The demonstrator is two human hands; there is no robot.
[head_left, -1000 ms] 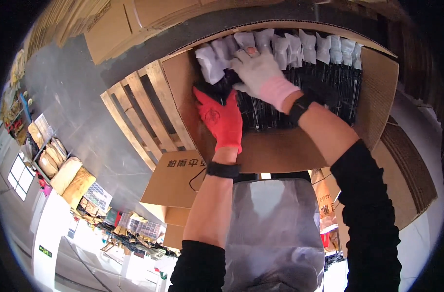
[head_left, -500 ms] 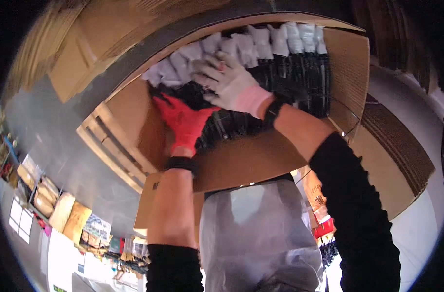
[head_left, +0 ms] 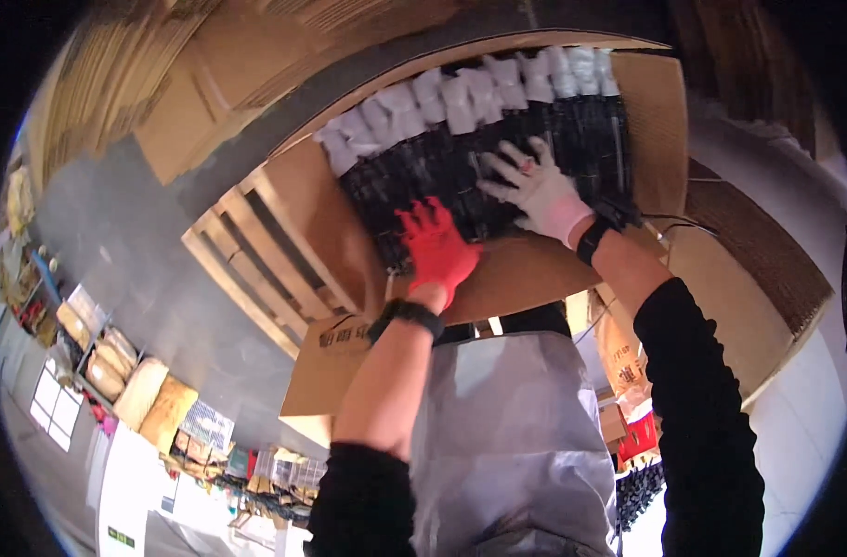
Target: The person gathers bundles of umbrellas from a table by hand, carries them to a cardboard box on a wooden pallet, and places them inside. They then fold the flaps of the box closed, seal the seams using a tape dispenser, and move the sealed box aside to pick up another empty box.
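Left hand (head_left: 439, 251) and right hand (head_left: 540, 195) — both with fingers apart — lie over black bundles (head_left: 442, 172) in a carton (head_left: 656, 135), upper centre.

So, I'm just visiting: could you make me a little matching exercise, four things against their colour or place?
Things:
1. Left hand
2. Right hand
3. Wooden pallet
4. White wrapped ends

Colour or place:
A. In a row along the far side of the open cardboard box
B. Gloved in white, pink at the wrist
C. Gloved in red
D. Left of the box in the picture

Pairs: 1-C, 2-B, 3-D, 4-A
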